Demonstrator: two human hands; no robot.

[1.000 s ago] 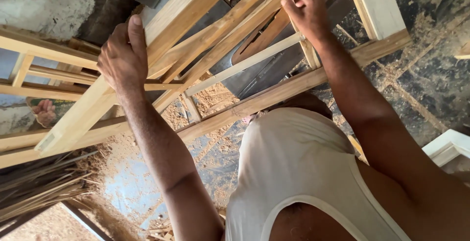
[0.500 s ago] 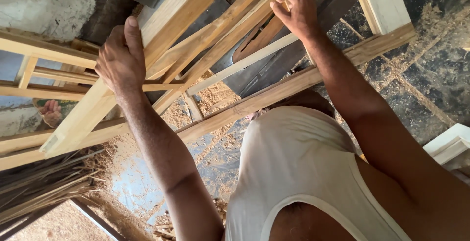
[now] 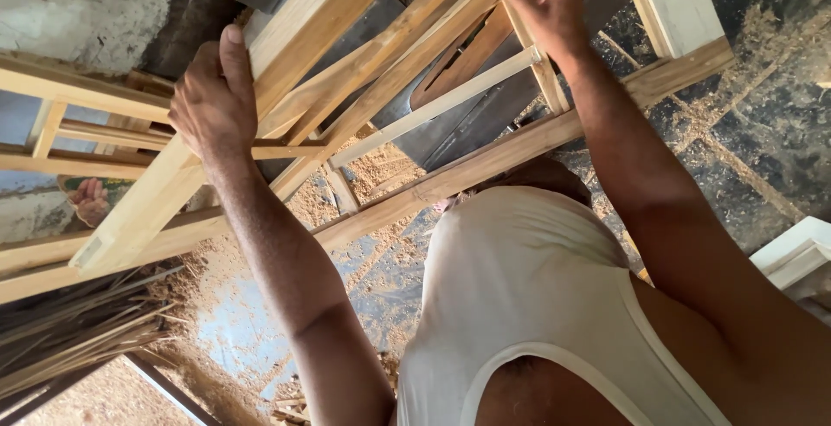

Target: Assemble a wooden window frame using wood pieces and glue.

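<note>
While I hold the pale wooden frame of joined slats (image 3: 407,88) up before me, it stands tilted over the dark machine table (image 3: 467,123) and the sawdust floor. My left hand (image 3: 212,101) lies flat against the broad light plank (image 3: 260,80) on the frame's side, fingers stretched and thumb up, pressing more than clasping. My right hand (image 3: 545,2) is closed as a fist around a thin upright slat (image 3: 541,62) near the top. I judge this is the step of carrying or turning the frame into position; the next move asks for both hands to keep it level and for a firmer clasp on the left side, because the plank is too wide to wrap.

Around it, more light wooden frames (image 3: 52,132) are stacked to my left, and thin wood strips (image 3: 69,331) lie in a bundle lower down. A long wooden rail (image 3: 519,145) crosses just in front of my white undershirt (image 3: 528,305) and could catch the frame. A white painted board (image 3: 796,253) lies at my right.
</note>
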